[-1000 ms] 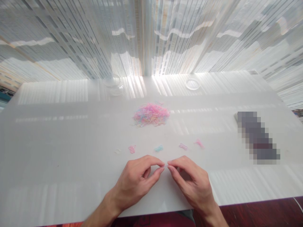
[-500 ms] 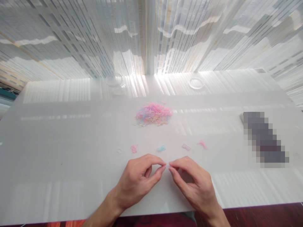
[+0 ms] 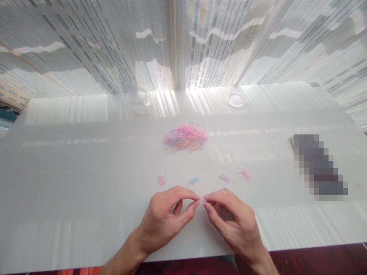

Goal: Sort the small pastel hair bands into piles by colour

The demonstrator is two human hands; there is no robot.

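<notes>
Between my fingertips is a tiny pale-purple elastic band (image 3: 202, 200), mostly hidden by the fingers. My left hand (image 3: 173, 214) pinches its left end with thumb and forefinger. The thumb and forefinger of my right hand (image 3: 233, 215) are closed at its right end. Just beyond the hands lie small sorted clusters of bands in a row: white (image 3: 144, 182), pink (image 3: 161, 180), light blue (image 3: 194, 179), purple (image 3: 224, 177) and brighter pink (image 3: 244, 173). Farther back is a loose heap of mixed pastel bands (image 3: 185, 136).
A clear round container (image 3: 140, 102) stands at the back left of the white table (image 3: 86, 172). Its clear round lid, or a similar dish (image 3: 237, 99), lies at the back right. A blurred-out dark oblong object (image 3: 319, 166) rests on the right. Striped curtains (image 3: 177, 46) hang behind.
A bit of the purple band now shows more clearly between the fingertips. Both hands keep nearly the same pose, and the whole view has shifted slightly.
</notes>
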